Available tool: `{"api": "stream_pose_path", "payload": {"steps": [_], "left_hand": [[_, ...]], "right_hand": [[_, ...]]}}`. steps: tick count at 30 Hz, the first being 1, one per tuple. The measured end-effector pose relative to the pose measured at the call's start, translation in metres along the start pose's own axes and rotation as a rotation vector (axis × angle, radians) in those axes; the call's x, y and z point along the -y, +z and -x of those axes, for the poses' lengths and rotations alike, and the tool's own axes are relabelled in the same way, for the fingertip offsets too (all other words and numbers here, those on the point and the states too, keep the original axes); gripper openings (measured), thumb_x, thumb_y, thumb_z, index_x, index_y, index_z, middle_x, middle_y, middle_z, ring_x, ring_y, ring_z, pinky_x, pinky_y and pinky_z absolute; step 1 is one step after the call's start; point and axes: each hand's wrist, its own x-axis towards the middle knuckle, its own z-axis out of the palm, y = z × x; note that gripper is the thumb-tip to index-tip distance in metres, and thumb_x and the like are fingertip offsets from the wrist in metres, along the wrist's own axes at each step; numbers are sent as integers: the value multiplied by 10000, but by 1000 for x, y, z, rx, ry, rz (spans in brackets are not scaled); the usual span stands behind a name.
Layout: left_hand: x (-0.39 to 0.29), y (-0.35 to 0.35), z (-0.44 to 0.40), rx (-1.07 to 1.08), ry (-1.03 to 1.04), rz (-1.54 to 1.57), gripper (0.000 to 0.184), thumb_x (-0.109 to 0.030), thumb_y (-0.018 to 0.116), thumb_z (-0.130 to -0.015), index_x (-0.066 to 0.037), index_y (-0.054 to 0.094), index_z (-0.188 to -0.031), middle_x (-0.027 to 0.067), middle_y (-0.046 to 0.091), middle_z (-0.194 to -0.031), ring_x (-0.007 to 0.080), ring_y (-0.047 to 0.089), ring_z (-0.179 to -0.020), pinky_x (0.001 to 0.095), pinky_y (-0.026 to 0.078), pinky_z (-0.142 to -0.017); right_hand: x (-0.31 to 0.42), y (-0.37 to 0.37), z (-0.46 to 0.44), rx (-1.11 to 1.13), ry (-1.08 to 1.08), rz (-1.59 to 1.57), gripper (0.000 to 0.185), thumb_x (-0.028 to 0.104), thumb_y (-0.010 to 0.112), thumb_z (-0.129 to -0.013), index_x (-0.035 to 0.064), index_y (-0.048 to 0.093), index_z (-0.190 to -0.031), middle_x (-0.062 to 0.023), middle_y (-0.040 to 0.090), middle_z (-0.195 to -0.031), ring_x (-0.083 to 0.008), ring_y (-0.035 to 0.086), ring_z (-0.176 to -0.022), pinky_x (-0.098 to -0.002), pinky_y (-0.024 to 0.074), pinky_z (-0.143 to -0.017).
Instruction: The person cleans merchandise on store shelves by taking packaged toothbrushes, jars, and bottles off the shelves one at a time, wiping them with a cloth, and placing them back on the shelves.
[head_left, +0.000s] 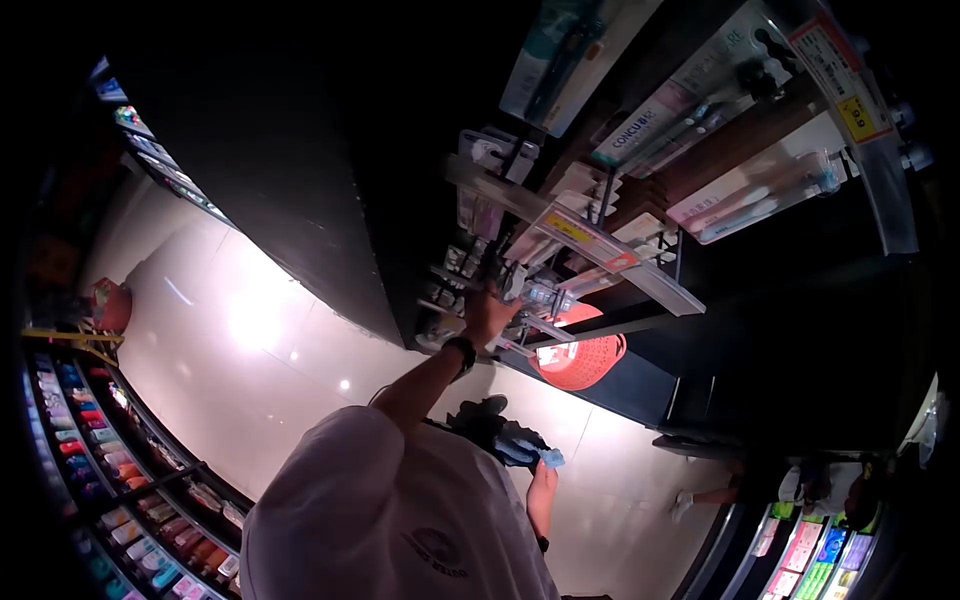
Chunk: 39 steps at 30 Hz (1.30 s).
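Observation:
My left hand (488, 316), with a dark watch (461, 356) at the wrist, reaches up among small clear packages (543, 298) hanging on the display rack. Its fingers close in beside the packs; shadow and packaging hide the tips, so what they grip is unclear. Low in front of my white shirt, my right hand (544, 482) is closed at the edge of a crumpled blue, cloth-like item (522, 446). A clear price rail (585, 240) with yellow and red labels juts out above my left hand.
Boxed and carded goods (660, 110) hang higher on the rack. A perforated orange-red basket (580, 362) is just beyond my left hand. Another red basket (110, 305) stands far left, near stocked shelves (130, 490). A person's leg (705, 497) shows at right on the pale floor (250, 330).

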Motion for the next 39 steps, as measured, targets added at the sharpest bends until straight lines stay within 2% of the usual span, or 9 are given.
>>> {"api": "stream_pose_path", "payload": {"steps": [1,10,15,19,28,31,33,36,39], "left_hand": [[-13,-10,6,52,-145,-50,592,-491,750,-754,-1,601,-1050,220,687,-912,409,655,-929,444,518,-832],[8,-34,5,179,-30,173,558,-453,759,-750,21,643,-1020,241,685,-988,398,661,-936,463,527,-801],[3,-39,12,190,-89,-216,617,-427,734,-758,-18,548,-1179,216,693,-949,388,672,-900,479,533,-775],[-6,-60,29,223,-82,-177,690,-429,718,-764,-23,458,-1257,219,693,-932,399,671,-891,489,529,-773],[5,-55,50,372,4,-25,718,-438,704,-780,12,440,-1273,248,663,-1054,401,662,-941,461,518,-829],[11,-55,54,410,125,464,651,-437,672,-821,-14,494,-1283,186,676,-1082,305,673,-956,405,526,-809],[8,-68,53,927,-400,694,523,-429,643,-880,-107,517,-1272,167,661,-1126,263,678,-923,407,513,-854],[6,-79,55,1198,-610,1020,457,-451,596,-913,-152,543,-1255,159,665,-1107,250,682,-912,401,520,-848],[-5,-98,70,1252,-667,1169,450,-464,487,-986,-104,539,-1251,164,677,-1048,265,686,-878,383,529,-841]], "right_hand": [[1,3,2,16,-29,61,367,241,435,-1034,-63,563,-1193,-119,617,-1132,-186,553,-1090,-326,402,-988],[24,30,-7,159,-79,17,336,223,439,-1026,-51,584,-1154,-78,628,-1067,-155,541,-1021,-302,403,-925],[43,32,-12,212,4,144,282,189,455,-1023,-50,582,-1104,-64,606,-1010,-145,518,-975,-298,413,-894],[45,39,-10,147,-90,161,306,205,451,-1026,-55,582,-1123,-74,612,-998,-149,515,-957,-300,415,-894],[49,44,-13,224,-88,107,308,192,458,-1022,-55,582,-1157,-86,634,-1027,-160,540,-962,-302,420,-904],[47,43,-15,229,-106,183,369,258,439,-1029,-61,586,-1143,-93,637,-1058,-167,555,-991,-306,426,-911],[46,41,-15,204,-99,176,370,259,443,-1027,-60,586,-1146,-89,636,-1053,-167,559,-1001,-303,426,-917],[45,38,-16,176,-112,122,387,275,448,-1030,-49,551,-1216,-95,610,-1126,-185,565,-1079,-328,428,-975],[58,40,-20,81,-15,-434,489,360,434,-1038,-8,427,-1360,-134,499,-1348,-245,513,-1227,-438,404,-1067]]}}
